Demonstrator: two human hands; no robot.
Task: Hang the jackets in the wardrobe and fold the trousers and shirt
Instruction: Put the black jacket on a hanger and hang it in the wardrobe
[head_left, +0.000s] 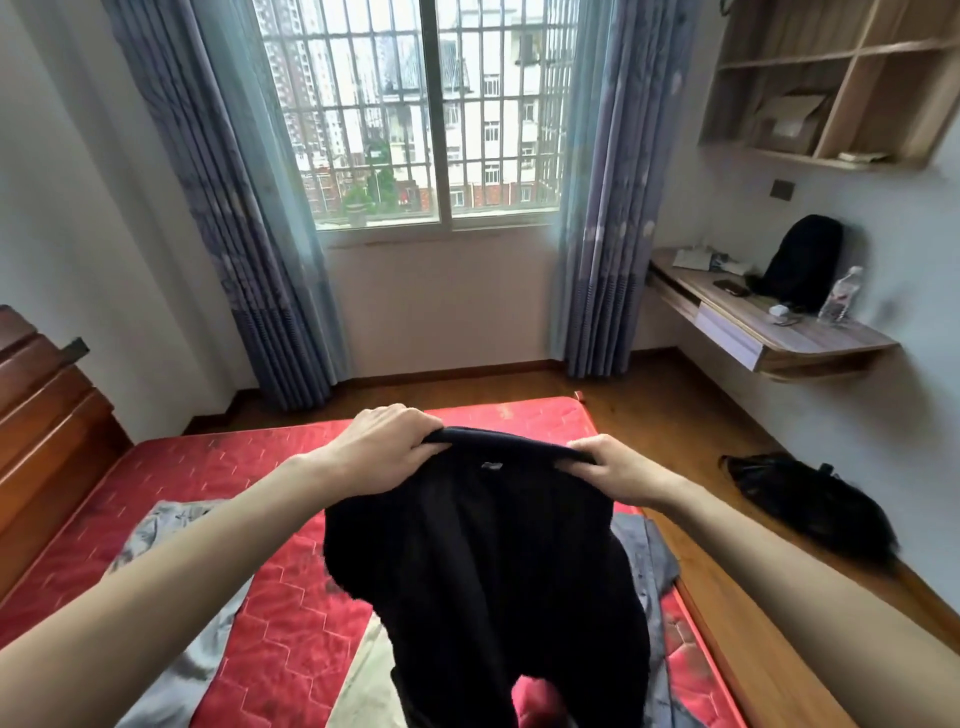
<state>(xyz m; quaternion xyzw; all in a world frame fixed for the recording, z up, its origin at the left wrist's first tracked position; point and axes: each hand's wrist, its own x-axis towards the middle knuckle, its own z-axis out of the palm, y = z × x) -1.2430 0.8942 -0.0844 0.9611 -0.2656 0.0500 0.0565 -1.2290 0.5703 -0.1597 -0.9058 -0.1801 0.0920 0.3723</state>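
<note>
Left hand (387, 447) and right hand (613, 467) grasp black trousers (483, 561) mid-frame, unfolded; grey garments (171, 545) lower left still wait

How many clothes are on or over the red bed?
3, and more may be hidden underneath. The black garment hangs from the left hand and right hand; a grey garment lies left on the mattress; a blue-grey garment lies right.
</note>
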